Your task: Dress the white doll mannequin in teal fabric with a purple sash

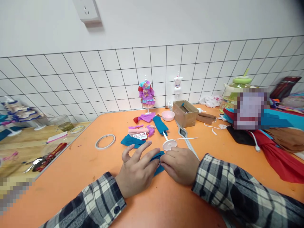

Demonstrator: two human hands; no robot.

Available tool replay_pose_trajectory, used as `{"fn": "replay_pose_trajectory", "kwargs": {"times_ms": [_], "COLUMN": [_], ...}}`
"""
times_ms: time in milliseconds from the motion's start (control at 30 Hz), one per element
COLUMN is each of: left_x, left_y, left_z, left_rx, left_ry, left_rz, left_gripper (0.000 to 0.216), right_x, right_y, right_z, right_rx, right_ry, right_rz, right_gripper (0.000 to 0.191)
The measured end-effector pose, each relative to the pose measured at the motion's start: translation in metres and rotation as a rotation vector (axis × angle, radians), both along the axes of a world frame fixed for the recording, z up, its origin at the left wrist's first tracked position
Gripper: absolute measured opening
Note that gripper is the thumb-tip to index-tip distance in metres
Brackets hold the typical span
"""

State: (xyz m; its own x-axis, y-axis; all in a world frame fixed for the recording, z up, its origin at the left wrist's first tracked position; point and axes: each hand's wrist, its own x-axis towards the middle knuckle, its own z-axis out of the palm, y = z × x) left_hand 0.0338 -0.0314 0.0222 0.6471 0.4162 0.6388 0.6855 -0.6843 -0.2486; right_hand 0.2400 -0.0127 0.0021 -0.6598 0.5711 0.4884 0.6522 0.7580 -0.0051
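Near the front of the orange table (pixel 85 180), a small piece of teal cloth (pixel 159 170) lies between my two hands. My left hand (pixel 140 171) pinches its left side with thumb and forefinger, the other fingers raised and apart. The fingers of my right hand (pixel 181 164) are curled together on its right edge. A small doll stand with a white round base (pixel 170 145) lies on its side just beyond, wrapped in a teal garment (pixel 160 125). Another folded teal cloth (pixel 133 141) rests ahead of my left hand, beside a white label card (pixel 140 136).
Behind are a dressed doll form (pixel 146 93), a bare white form (pixel 177 84), a pink bowl (pixel 167 116) and a cardboard box (pixel 185 114). A tape roll (pixel 105 141) lies left. Rightward are red fabric (pixel 280 160), a cable and a lidded jug (pixel 239 85).
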Motion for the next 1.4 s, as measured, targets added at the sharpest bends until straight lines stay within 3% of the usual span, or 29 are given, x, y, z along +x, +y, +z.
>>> {"fn": "replay_pose_trajectory", "kwargs": {"times_ms": [100,300,533,767,867,967,1033,1100,1300,1400], "left_x": [-0.001,0.004,0.002,0.002,-0.007,-0.021,-0.028,-0.032,-0.029,-0.028], "left_y": [0.0,-0.001,0.001,0.001,0.007,0.02,0.029,0.034,0.033,0.031], "left_z": [0.0,-0.006,-0.013,-0.004,-0.001,-0.005,-0.01,-0.014,-0.015,-0.013], "left_rx": [-0.072,0.019,-0.021,-0.109,-0.216,-0.339,-0.412,-0.465,-0.461,-0.462], "left_ry": [-0.022,-0.037,-0.067,-0.109,-0.185,-0.269,-0.323,-0.357,-0.325,-0.312], "left_rz": [-0.014,-0.059,-0.063,-0.04,0.019,0.061,0.083,0.101,0.087,0.057], "left_gripper": [0.017,0.02,0.013,0.017,0.022,0.022,0.022,0.022,0.022,0.022], "right_x": [-0.001,-0.001,-0.001,0.002,0.026,0.063,0.086,0.103,0.116,0.113], "right_y": [0.0,-0.001,-0.002,-0.001,0.02,0.052,0.07,0.081,0.082,0.078], "right_z": [0.0,-0.001,-0.003,0.006,0.015,0.019,0.018,0.016,0.015,0.016], "right_rx": [0.005,0.014,0.019,-0.042,-0.209,-0.526,-0.815,-0.948,-1.086,-1.105], "right_ry": [-0.008,-0.007,0.004,0.063,0.275,0.527,0.59,0.598,0.547,0.678], "right_rz": [0.004,0.001,0.006,0.011,-0.039,-0.138,-0.113,-0.1,-0.137,-0.084], "right_gripper": [0.014,0.013,0.014,0.014,0.01,0.018,0.025,0.03,0.028,0.033]}}
